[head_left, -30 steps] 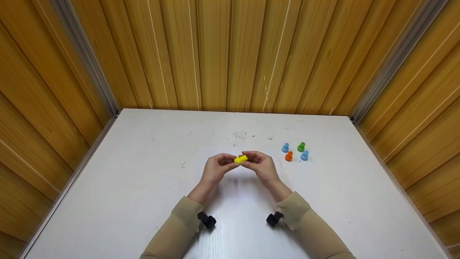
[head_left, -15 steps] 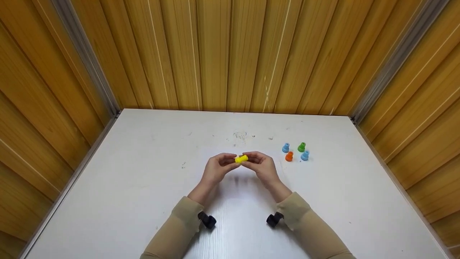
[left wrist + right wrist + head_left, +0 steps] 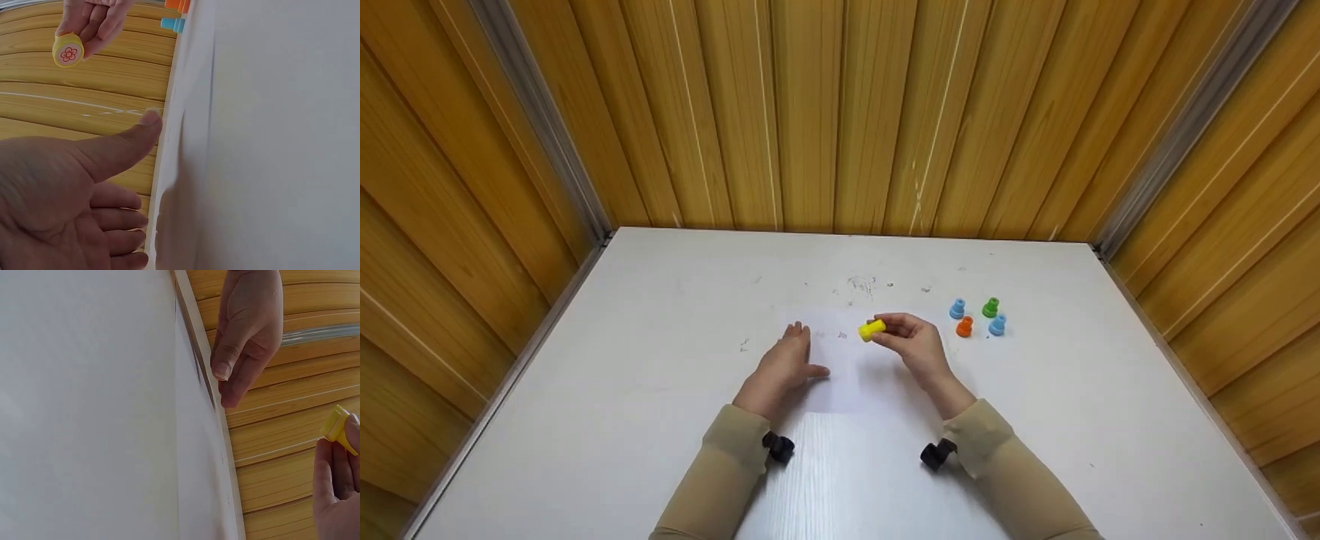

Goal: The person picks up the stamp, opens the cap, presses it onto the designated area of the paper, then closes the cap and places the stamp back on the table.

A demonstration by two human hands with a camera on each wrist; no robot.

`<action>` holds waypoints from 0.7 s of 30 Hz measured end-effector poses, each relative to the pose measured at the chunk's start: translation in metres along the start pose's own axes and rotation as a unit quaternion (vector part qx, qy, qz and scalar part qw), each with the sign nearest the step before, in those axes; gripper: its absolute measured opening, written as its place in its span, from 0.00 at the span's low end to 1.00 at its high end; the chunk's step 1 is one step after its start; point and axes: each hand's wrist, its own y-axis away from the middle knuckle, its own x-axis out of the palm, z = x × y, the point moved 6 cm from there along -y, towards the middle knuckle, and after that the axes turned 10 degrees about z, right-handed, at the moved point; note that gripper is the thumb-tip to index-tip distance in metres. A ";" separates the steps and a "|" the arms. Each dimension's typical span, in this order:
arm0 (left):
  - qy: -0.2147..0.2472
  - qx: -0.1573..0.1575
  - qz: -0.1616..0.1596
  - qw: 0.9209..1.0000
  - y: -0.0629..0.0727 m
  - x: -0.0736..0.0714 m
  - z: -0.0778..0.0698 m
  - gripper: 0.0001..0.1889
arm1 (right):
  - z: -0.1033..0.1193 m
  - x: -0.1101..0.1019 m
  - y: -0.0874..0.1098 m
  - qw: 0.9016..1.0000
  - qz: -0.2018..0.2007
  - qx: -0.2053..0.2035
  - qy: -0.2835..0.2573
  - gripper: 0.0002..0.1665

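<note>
A small yellow stamp [image 3: 871, 330] is pinched between the thumb and fingers of my right hand [image 3: 919, 349], above the table. Its round face [image 3: 68, 54], seen in the left wrist view, bears a red flower. My left hand [image 3: 784, 364] has its fingers stretched forward and its thumb out to the side, with nothing in its grasp. It is over the left side of a sheet of white paper [image 3: 840, 390]; whether it touches the sheet I cannot tell.
Right of my hands, several stamps stand upright on the white table [image 3: 1072, 390]: an orange one [image 3: 964, 327], a green one [image 3: 991, 307] and light blue ones [image 3: 997, 325]. Wood-patterned panels [image 3: 802, 112] rise at the table's back and sides.
My left hand has let go of the yellow stamp and moved left and nearer to me, its fingers straightening. The right hand has kept the stamp, shifting slightly right. More of the paper shows.
</note>
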 end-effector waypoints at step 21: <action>-0.049 0.000 0.021 0.999 0.005 0.001 -0.003 0.52 | 0.049 -0.113 0.020 0.986 -0.042 -0.003 0.164 0.23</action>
